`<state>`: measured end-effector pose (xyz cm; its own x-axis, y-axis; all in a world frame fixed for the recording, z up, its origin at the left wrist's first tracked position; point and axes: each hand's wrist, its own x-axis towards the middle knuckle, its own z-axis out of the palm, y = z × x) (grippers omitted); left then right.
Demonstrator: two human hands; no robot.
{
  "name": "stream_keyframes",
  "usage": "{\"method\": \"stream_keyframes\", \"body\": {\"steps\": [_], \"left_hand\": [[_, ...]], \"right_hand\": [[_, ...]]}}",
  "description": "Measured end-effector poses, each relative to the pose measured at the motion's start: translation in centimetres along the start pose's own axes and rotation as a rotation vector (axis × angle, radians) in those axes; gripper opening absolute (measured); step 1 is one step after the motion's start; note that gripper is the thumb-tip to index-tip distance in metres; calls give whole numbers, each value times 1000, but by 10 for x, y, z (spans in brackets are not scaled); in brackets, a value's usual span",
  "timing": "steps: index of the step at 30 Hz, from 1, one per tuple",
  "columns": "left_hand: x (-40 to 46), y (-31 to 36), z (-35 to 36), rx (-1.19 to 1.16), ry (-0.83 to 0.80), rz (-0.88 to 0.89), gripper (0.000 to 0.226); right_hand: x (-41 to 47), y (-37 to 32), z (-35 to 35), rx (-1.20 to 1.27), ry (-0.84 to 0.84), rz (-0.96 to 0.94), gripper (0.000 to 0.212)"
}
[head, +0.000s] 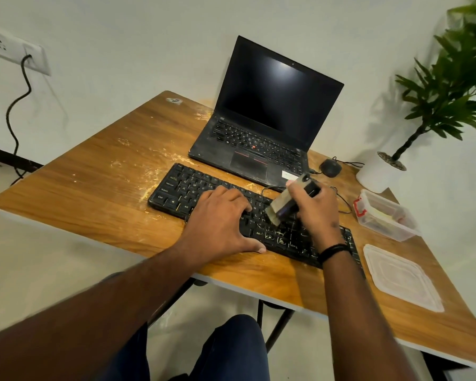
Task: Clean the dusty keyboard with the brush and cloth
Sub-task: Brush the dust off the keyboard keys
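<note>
At the centre of the frame a black keyboard lies slanted across a wooden table, its left end toward the middle left and its right end running down toward the lower right. Pale dust streaks the keys near the right half and spreads over the tabletop above and left of the keyboard. The left hand lies flat on the middle of the keyboard, fingers straight and spread across the keys, thumb stretched along the near edge. Just right of it, the right hand grips a brush, fingers curled round its dark handle; the light bristle end points down and left and meets the keys right beside the left fingertips. The brush is blurred, so its finer shape is hard to make out. A dark band circles the right wrist.

Above the keyboard, in the upper middle, an open laptop stands with a dark screen. To its right a black mouse sits near the table's far edge, its cord trailing toward the keyboard. At the right, a clear plastic container with a red clip stands open, and its lid lies flat below it. A potted plant fills the upper right corner. At upper left a wall socket holds a black cable. I cannot make out a cloth for certain
</note>
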<state>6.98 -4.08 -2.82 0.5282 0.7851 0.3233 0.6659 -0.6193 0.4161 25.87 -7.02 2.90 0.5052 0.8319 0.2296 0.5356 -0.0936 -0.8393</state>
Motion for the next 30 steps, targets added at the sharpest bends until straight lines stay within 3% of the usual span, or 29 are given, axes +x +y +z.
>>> {"method": "stream_keyframes", "body": {"steps": [2,3,8,12,17,18,21,22,27,28,30], "left_hand": [[0,0,1,-6,4,1,95],[0,-1,1,-6,7,2,95],[0,0,0,7,5,2,94],[-1,1,-1,5,5,3,94],[-1,1,-1,11,11,2,94],[0,1,-1,13,7,2,94],[-1,1,-1,12,12,2,94],[-1,1,0,8,20,2,93],[0,1,1,21,20,2,95],[0,1,1,21,16,3,96],[-1,1,0,17,22,2,96]], "right_hand": [[0,1,5,-44,209,6,23],[-1,2,8,-86,226,-4,24],[-4,-6,0,-55,-141,7,25],[-1,-5,4,-88,169,-25,23],[-5,-8,0,-90,-215,6,29],[-4,-9,-1,-65,-194,1,26],[-4,-9,8,-110,110,-38,21],[-6,-7,12,-122,117,-43,21],[-4,-12,5,-116,-294,-8,24],[-2,-14,3,-97,-263,-20,24],[0,-15,5,-41,-33,-32,24]]}}
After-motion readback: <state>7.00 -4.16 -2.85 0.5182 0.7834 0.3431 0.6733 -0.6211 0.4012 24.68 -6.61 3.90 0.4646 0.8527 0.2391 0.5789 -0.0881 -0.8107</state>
